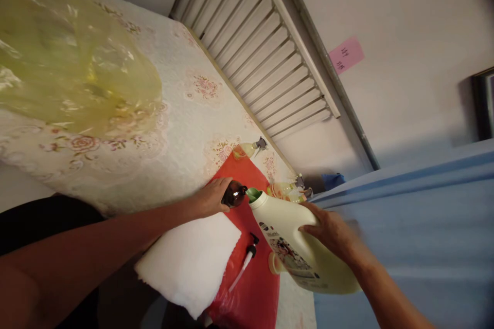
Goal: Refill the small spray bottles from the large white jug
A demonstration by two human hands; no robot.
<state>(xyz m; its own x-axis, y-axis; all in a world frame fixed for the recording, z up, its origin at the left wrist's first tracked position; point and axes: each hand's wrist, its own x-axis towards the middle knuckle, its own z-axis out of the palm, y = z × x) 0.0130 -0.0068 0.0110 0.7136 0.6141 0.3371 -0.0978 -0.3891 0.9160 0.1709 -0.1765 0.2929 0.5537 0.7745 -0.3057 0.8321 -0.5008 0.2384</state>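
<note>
My left hand (pixel 212 196) is closed round a small dark brown bottle (pixel 234 194) standing on a red plastic sheet (pixel 252 288). My right hand (pixel 331 231) grips a large pale detergent jug (pixel 299 247) with a green open spout (pixel 253 195). The jug is tilted so its spout sits right beside the brown bottle's mouth. A black and white pump head (pixel 245 259) lies loose on the red sheet below the bottle.
A white folded cloth (pixel 191 262) lies beside the red sheet on the flowered table cover (pixel 185 128). Three spray bottles of yellow liquid (pixel 249 150) (pixel 285 187) lie at the table's far edge. A yellow plastic bag (pixel 69 61) sits top left. A radiator (pixel 254 46) lines the wall.
</note>
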